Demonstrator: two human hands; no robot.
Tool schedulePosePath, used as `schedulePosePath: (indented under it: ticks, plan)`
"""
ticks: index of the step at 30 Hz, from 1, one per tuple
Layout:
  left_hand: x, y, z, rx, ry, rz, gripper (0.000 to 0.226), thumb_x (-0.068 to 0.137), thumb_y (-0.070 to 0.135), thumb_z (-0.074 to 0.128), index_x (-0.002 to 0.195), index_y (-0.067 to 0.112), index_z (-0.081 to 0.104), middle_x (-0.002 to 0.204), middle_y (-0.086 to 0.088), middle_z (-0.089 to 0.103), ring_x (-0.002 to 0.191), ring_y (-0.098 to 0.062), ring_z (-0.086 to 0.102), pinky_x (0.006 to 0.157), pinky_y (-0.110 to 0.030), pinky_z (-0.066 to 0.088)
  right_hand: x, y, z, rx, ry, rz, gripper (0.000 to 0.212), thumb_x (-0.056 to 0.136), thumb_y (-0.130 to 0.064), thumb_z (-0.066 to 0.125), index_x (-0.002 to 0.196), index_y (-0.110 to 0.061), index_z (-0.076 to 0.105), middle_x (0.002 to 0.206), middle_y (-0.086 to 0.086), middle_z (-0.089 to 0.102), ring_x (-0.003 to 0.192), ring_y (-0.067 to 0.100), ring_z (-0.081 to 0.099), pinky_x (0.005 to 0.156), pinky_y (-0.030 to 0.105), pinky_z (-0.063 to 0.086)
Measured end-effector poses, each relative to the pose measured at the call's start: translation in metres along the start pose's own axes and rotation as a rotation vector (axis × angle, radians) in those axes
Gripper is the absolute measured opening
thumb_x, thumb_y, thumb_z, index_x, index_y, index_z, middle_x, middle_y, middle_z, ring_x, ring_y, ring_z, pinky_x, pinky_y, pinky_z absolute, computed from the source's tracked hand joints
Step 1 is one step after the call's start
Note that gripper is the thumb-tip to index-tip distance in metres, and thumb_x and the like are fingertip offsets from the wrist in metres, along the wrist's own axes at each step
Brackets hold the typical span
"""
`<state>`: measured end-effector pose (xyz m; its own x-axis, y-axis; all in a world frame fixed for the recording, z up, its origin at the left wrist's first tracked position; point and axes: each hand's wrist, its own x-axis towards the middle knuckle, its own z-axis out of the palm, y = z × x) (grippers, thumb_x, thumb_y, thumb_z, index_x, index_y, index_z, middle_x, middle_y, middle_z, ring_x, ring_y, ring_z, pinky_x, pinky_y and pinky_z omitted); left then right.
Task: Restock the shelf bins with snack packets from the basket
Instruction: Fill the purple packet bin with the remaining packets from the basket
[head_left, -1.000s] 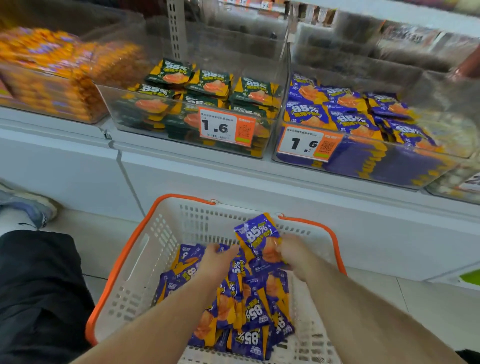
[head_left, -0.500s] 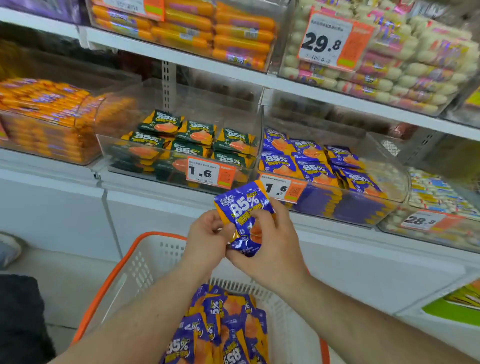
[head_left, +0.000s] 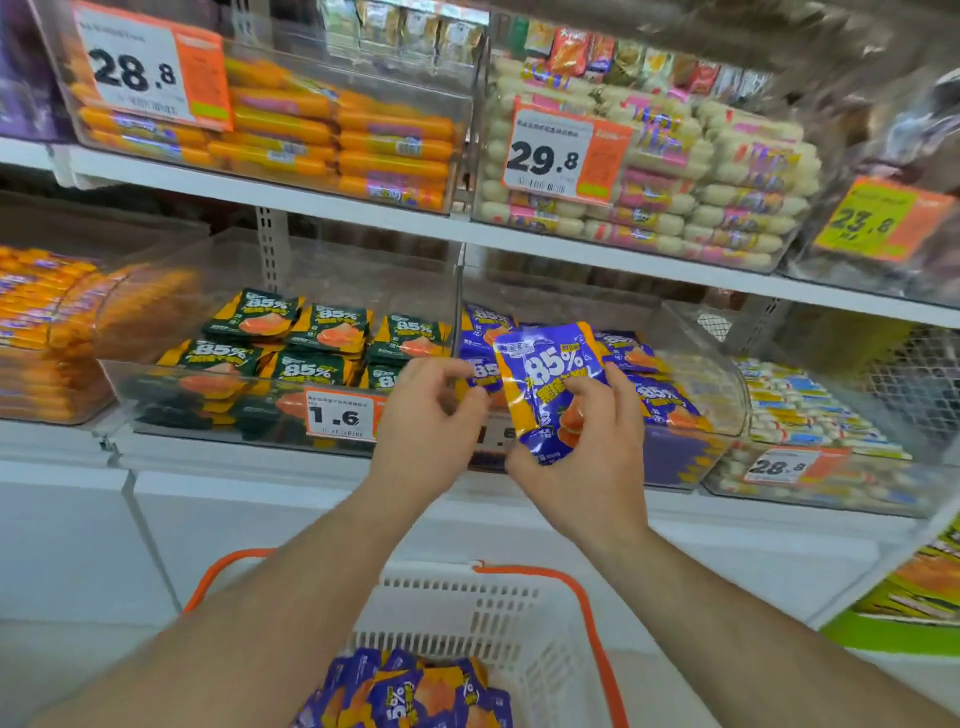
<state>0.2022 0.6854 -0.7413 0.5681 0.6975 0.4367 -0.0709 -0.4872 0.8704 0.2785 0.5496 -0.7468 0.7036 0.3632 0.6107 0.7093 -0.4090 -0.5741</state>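
1. My right hand (head_left: 582, 457) pinches a purple packet (head_left: 550, 384) between thumb and fingers, raised in front of the clear purple bin (head_left: 691, 457) on the lower shelf.
2. My left hand (head_left: 431, 421) is beside it with fingers curled. I cannot tell if it holds a second packet or only touches the first.
3. The purple bin already has many packets, but free room shows at its back and right side, so I judge it partly filled.
4. The basket (head_left: 519, 613) below holds a pile of purple packets (head_left: 405, 696). Much restocking is left, I think.
5. The green bin (head_left: 208, 415) at the left looks partly stocked too.
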Motion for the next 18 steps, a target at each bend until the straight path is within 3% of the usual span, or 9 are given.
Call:
schedulePosePath:
  ticks: [3,7,12,18]
  plan:
    - [0.038,0.005,0.008,0.388,0.006,0.094,0.037,0.086,0.025,0.063,0.122,0.018,0.057,0.127,0.000,0.050,0.116,-0.018,0.050,0.092,-0.033,0.043,0.041,0.019,-0.002,-0.067,0.000,0.099,0.070,0.057,-0.049,0.069,0.118,-0.019,0.053,0.139,0.005,0.041,0.130,0.023,0.035,0.103,0.040,0.039]
    - [0.076,0.009,0.029,0.764,-0.186,0.014,0.070,0.085,0.031,0.065,0.144,0.014,0.032,0.152,-0.006,0.022,0.137,-0.030,0.031,0.105,-0.050,0.036,0.102,0.044,0.017,-0.219,-0.129,0.236,0.075,0.062,-0.059,0.068,0.123,-0.019,0.052,0.127,0.006,0.047,0.120,0.029,0.045,0.097,0.045,0.044]
    - [0.081,-0.006,0.035,0.684,-0.211,-0.064,0.076,0.085,0.014,0.065,0.148,0.016,0.022,0.151,-0.006,0.028,0.119,-0.034,0.054,0.082,-0.045,0.048,0.156,0.067,0.054,-0.354,-0.277,0.304,0.079,0.070,-0.062,0.065,0.135,-0.020,0.050,0.137,0.012,0.047,0.128,0.033,0.044,0.102,0.042,0.043]
    - [0.077,-0.009,0.036,0.675,-0.167,-0.058,0.082,0.087,0.013,0.062,0.152,0.016,0.013,0.156,-0.004,0.023,0.121,-0.029,0.055,0.085,-0.040,0.050,0.194,0.080,0.087,-0.419,-0.382,0.383,0.077,0.073,-0.069,0.061,0.137,-0.026,0.052,0.141,0.015,0.044,0.126,0.036,0.045,0.096,0.041,0.045]
